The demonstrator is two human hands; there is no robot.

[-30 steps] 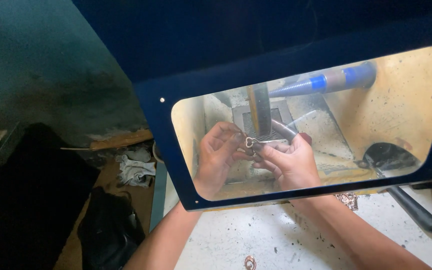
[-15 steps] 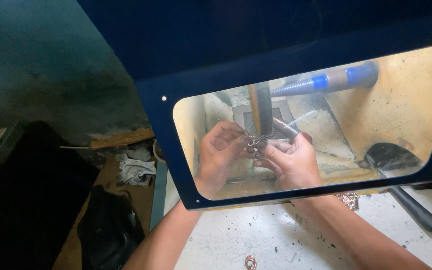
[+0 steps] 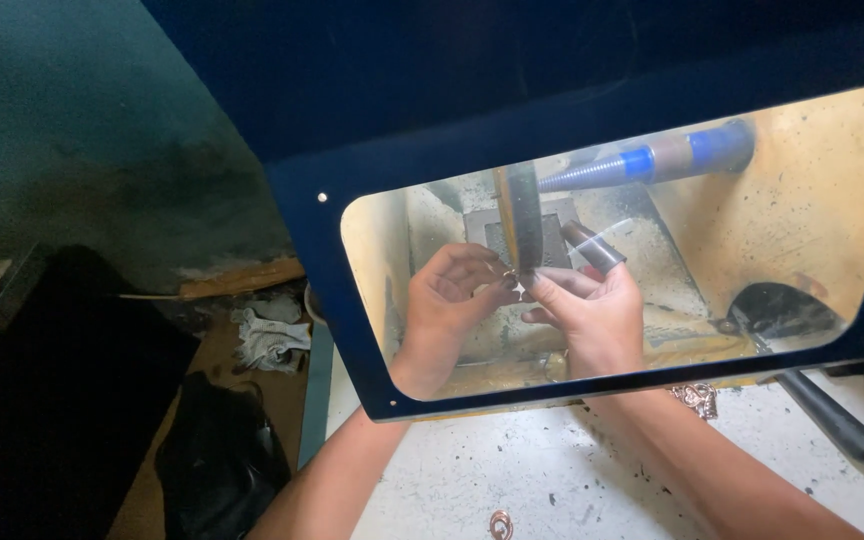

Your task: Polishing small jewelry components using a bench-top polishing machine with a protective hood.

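Now my left hand [image 3: 449, 305] and right hand [image 3: 592, 312], grips pinched, press a small shiny metal piece [image 3: 518, 288] against the spinning wheel [image 3: 520, 215] directly above; a clear blue-framed shield [image 3: 352, 330] screens them, a dusty desk [image 3: 552, 470] beneath.

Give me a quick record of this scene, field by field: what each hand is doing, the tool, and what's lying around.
left hand: fingertips pinch a small shiny piece at the wheel
right hand: pinches the same piece from the other side
wheel: thin, upright, behind a blue-framed window
tapered spindle: blue-banded, upper right
bench: white, speckled; copper ring near front edge
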